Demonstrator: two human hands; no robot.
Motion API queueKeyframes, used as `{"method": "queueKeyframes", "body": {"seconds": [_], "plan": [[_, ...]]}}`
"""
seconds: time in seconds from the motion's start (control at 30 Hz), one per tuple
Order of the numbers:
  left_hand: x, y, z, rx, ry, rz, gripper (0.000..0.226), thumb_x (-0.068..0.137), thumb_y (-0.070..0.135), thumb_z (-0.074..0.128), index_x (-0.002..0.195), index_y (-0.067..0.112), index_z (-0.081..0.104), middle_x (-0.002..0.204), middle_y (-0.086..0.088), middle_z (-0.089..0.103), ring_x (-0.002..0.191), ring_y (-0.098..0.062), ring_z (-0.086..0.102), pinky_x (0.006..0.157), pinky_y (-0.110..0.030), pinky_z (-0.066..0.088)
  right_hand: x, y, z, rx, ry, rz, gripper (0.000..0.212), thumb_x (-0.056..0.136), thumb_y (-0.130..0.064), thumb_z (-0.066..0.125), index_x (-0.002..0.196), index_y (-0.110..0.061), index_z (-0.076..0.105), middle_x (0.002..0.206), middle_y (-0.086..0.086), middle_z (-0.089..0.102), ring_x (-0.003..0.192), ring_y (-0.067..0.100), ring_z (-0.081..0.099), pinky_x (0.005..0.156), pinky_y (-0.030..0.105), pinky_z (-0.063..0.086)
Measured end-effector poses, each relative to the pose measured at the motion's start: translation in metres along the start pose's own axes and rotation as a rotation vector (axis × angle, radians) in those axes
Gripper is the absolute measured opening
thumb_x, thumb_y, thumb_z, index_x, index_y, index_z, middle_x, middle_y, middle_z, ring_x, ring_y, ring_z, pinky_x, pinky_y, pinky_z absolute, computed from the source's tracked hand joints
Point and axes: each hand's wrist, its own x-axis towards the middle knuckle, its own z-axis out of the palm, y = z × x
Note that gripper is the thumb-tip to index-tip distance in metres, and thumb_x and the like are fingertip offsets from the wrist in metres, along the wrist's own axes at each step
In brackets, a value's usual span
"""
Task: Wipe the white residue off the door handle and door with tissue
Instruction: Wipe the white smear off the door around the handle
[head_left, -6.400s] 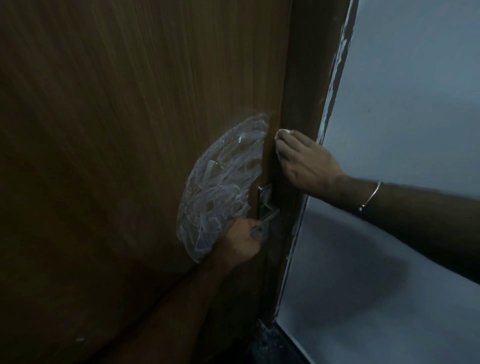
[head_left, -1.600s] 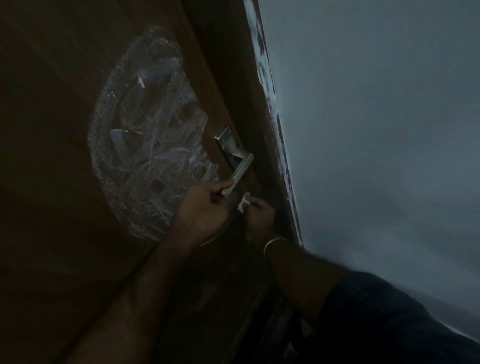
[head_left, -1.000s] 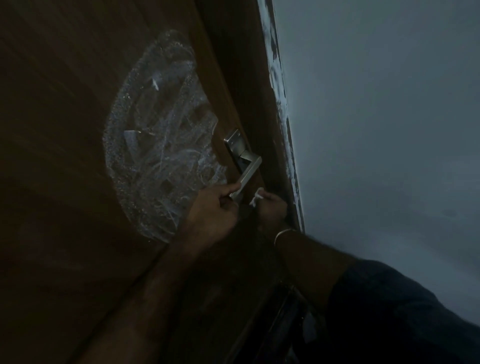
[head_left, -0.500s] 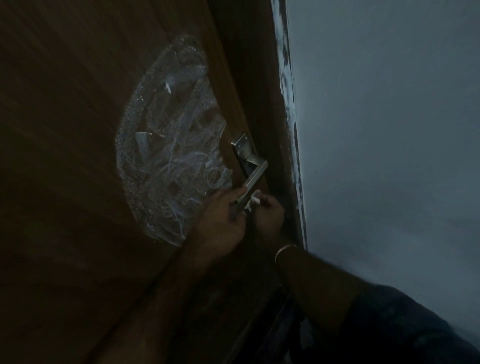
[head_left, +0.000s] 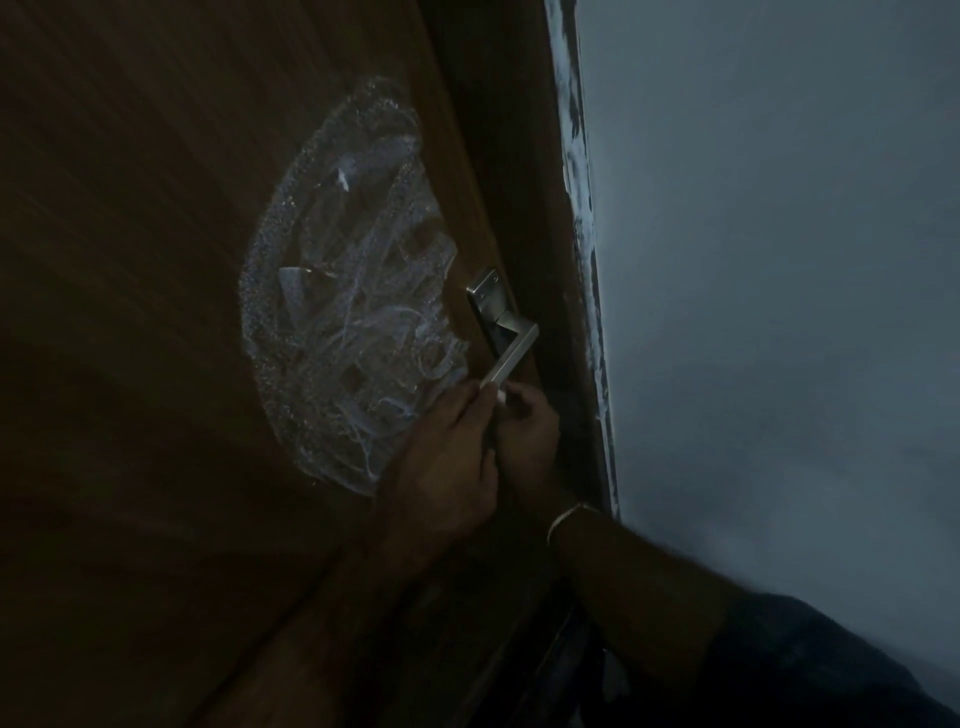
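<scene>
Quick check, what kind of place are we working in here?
Likely a dim indoor doorway: a brown wooden door with a metal lever handle, its frame, and a plain painted wall alongside.

Dim, dark scene. Deep brown door (head_left: 156, 260), streaked with fine slanted wood grain. White residue (head_left: 353, 312) smeared over it in a speckled oval of looping, tangled scribble lines, with brown showing through. Silver-grey brushed metal door handle (head_left: 506, 345), brightest along the lever's edge. Small white scrap of tissue (head_left: 503, 397). Pale blue-grey wall (head_left: 779, 260), plain, shadowed lower down. Patchy white paint flecks along the dark brown frame (head_left: 584, 234). Thin pale metallic bangle (head_left: 566, 517). Dark navy sleeve (head_left: 810, 670).
</scene>
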Motion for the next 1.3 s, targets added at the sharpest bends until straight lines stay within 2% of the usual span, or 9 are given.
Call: {"method": "queueKeyframes", "body": {"seconds": [0.17,0.33,0.47,0.6,0.73,0.83,0.9,1.03,1.3], "plan": [[-0.006,-0.002,0.006,0.095,-0.079,0.017,0.072,0.097,0.038,0.042,0.157,0.019,0.006,0.166,-0.002,0.004,0.152,-0.015,0.001,0.111,-0.024,-0.017,-0.002,0.002,-0.008,-0.073,-0.062,0.059,0.019,0.089,-0.010,0.068,0.107,-0.006,0.069,0.111,0.010,0.069,0.104,0.023,0.065,0.095,0.044,0.053],[-0.013,-0.011,0.004,0.172,-0.098,0.035,0.078,0.091,0.044,0.038,0.156,0.023,0.002,0.166,0.001,-0.002,0.151,-0.015,-0.011,0.119,-0.040,-0.008,-0.014,-0.001,-0.008,-0.158,-0.127,-0.060,0.018,0.089,-0.005,0.066,0.106,-0.006,0.069,0.109,0.010,0.068,0.102,0.021,0.065,0.088,0.026,0.053],[-0.028,-0.011,0.002,0.144,-0.030,0.000,0.073,0.086,0.047,0.022,0.154,0.021,0.021,0.164,0.000,0.015,0.150,-0.017,-0.001,0.119,-0.046,0.000,-0.003,-0.005,-0.008,-0.111,-0.027,0.074,0.019,0.088,-0.003,0.066,0.107,-0.003,0.069,0.111,0.011,0.068,0.104,0.023,0.064,0.095,0.036,0.052],[-0.045,-0.013,0.009,0.145,-0.019,-0.063,0.067,0.088,0.029,0.048,0.152,0.016,0.031,0.162,-0.005,0.022,0.152,-0.024,0.007,0.119,-0.051,0.006,-0.019,0.005,-0.007,-0.149,-0.103,-0.004,0.020,0.085,-0.005,0.071,0.105,-0.003,0.069,0.110,0.010,0.068,0.101,0.020,0.065,0.093,0.034,0.053],[-0.059,-0.012,0.013,0.199,-0.040,-0.085,0.070,0.087,0.031,0.044,0.153,0.016,0.029,0.164,-0.002,0.015,0.151,-0.021,-0.004,0.118,-0.047,-0.003,-0.008,0.002,-0.007,-0.101,-0.026,0.076,0.023,0.085,-0.001,0.069,0.108,-0.002,0.068,0.109,0.011,0.070,0.102,0.022,0.066,0.091,0.036,0.055],[-0.064,-0.015,0.017,0.225,-0.039,-0.121,0.073,0.088,0.030,0.050,0.156,0.018,0.023,0.166,-0.001,0.007,0.151,-0.020,-0.009,0.118,-0.046,-0.008,-0.018,0.003,-0.005,-0.168,-0.095,0.021,0.027,0.085,-0.009,0.071,0.110,-0.012,0.066,0.105,-0.002,0.069,0.096,0.009,0.065,0.077,0.018,0.051],[-0.065,-0.014,0.017,0.225,-0.030,-0.138,0.073,0.088,0.029,0.053,0.155,0.017,0.026,0.165,-0.002,0.010,0.152,-0.022,-0.004,0.119,-0.047,-0.005,-0.020,0.004,-0.008,-0.170,-0.117,0.040,0.027,0.084,-0.009,0.072,0.111,-0.013,0.065,0.104,-0.003,0.069,0.096,0.008,0.065,0.074,0.015,0.048],[-0.069,-0.014,0.015,0.251,0.018,-0.149,0.072,0.082,0.025,0.059,0.150,0.013,0.038,0.162,-0.007,0.022,0.151,-0.028,0.011,0.118,-0.052,0.006,-0.021,-0.009,-0.001,-0.133,-0.066,0.055,0.021,0.086,-0.006,0.070,0.107,-0.005,0.068,0.107,0.008,0.070,0.099,0.018,0.066,0.087,0.030,0.055],[-0.082,-0.018,0.016,0.283,0.126,-0.219,0.074,0.082,0.026,0.058,0.151,0.014,0.034,0.165,-0.005,0.010,0.153,-0.027,0.002,0.118,-0.056,0.006,-0.029,-0.021,0.001,-0.240,-0.074,-0.151,0.019,0.088,-0.007,0.069,0.106,-0.005,0.069,0.112,0.005,0.062,0.096,0.009,0.059,0.082,0.011,0.050]]}}
